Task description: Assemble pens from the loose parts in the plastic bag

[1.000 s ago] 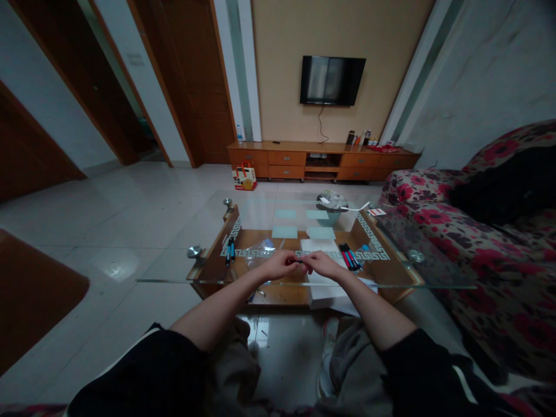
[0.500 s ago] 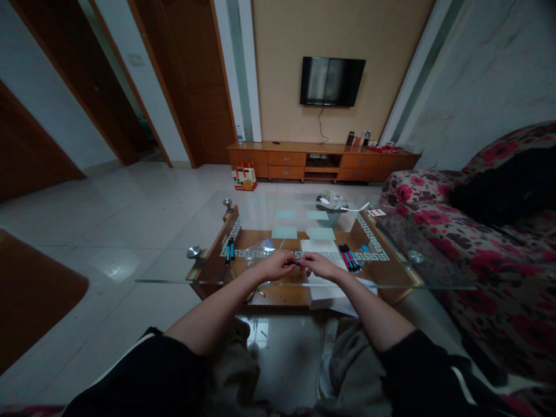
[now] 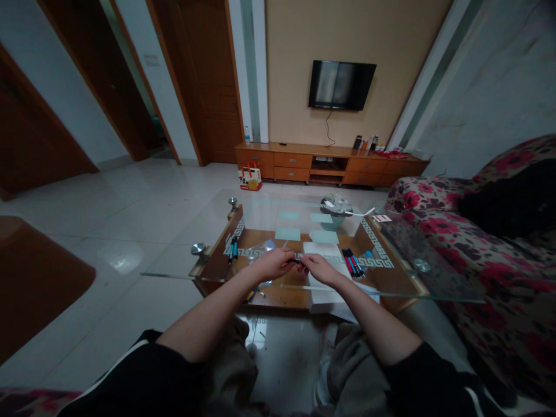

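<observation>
Above the near part of the glass table [image 3: 174, 255], my left hand [image 3: 274, 263] and my right hand [image 3: 318, 267] meet at the fingertips. Both are closed on a short, dark, pen-like piece [image 3: 297, 260], mostly hidden by the fingers. To the left lie a few blue and black pens [image 3: 233, 250]. A row of several red, blue and black pens [image 3: 353, 263] rests to the right of my right hand. Clear plastic wrapping [image 3: 259, 250] is just beyond my left hand.
White boxes or paper [image 3: 324, 298] show on the shelf beneath the glass. A basket with a plastic liner [image 3: 333, 220] stands past the far edge. A flowered sofa [image 3: 438, 226] is at the right, a brown seat or table corner [image 3: 43, 278] at the left.
The view has turned slightly left, so the room appears shifted right. My hands stay together on the dark piece, with the right fingers drawn in a little closer around it.
</observation>
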Demonstrator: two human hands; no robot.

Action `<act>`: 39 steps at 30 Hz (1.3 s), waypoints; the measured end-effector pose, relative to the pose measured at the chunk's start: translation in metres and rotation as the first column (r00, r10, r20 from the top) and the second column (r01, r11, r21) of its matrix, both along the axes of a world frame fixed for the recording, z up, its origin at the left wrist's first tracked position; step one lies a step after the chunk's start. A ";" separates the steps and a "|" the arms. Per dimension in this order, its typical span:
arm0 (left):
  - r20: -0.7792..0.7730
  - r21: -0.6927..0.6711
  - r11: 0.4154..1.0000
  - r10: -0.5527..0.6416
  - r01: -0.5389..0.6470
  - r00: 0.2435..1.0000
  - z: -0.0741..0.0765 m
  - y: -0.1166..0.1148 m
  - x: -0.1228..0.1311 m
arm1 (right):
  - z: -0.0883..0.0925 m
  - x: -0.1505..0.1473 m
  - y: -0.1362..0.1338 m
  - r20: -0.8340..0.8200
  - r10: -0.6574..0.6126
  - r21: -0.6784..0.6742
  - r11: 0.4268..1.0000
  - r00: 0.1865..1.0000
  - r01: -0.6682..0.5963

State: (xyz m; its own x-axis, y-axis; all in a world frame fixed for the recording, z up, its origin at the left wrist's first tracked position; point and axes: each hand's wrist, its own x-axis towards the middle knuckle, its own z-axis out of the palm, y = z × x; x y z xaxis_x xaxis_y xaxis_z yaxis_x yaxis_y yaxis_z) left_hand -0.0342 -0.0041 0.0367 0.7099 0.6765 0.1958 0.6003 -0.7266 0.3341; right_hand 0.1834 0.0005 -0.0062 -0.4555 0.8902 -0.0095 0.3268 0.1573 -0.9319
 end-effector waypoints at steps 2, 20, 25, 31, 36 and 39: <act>0.013 0.005 1.000 0.014 -0.014 1.000 0.003 -0.002 -0.001 | 0.007 -0.001 -0.002 0.009 0.012 0.014 1.000 1.000 -0.013; 0.089 0.041 0.998 0.048 -0.051 0.995 0.014 -0.008 0.007 | 0.047 0.009 -0.023 0.180 -0.076 0.364 0.932 0.981 0.005; 0.102 0.022 0.998 0.057 -0.059 0.993 0.013 -0.004 0.012 | 0.046 0.014 -0.020 0.183 -0.080 0.390 0.921 0.980 0.002; 0.111 0.017 0.997 0.076 -0.078 0.991 0.011 -0.007 0.012 | 0.048 0.014 -0.022 0.202 -0.094 0.427 0.904 0.975 -0.001; 0.143 0.004 0.998 0.057 -0.059 0.988 0.011 -0.008 0.009 | 0.047 0.012 -0.019 0.253 -0.072 0.437 0.898 0.965 -0.048; 0.157 0.007 0.998 0.053 -0.055 0.986 0.010 -0.006 0.007 | 0.046 0.012 -0.020 0.221 -0.072 0.427 0.904 0.973 -0.031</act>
State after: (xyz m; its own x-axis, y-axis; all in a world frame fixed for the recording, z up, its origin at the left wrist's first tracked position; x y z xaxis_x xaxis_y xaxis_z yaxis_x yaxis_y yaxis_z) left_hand -0.0276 -0.0106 0.0466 0.6321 0.7104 0.3095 0.5800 -0.6986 0.4189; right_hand 0.1949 -0.0192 0.0402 -0.4680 0.8411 0.2711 0.5280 0.5121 -0.6775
